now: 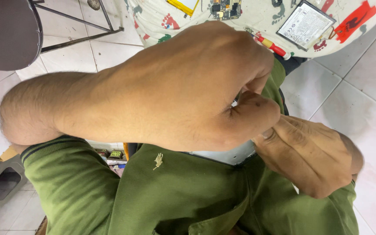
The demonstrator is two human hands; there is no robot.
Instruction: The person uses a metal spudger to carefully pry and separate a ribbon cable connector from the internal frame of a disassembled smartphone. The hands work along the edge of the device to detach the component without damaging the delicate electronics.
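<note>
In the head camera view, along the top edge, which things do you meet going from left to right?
Dark round stool seat → yellow flat part → small circuit board → flat grey battery pack → red tape strip.

Two hands, the left hand and the right hand. One flat battery, one circuit board, one red-handled screwdriver, one round stool.

1. You sit in a small phone repair workshop: a circuit board and flat battery lie on the far patterned cloth.
2. White floor tiles and a stool at far left.
</note>
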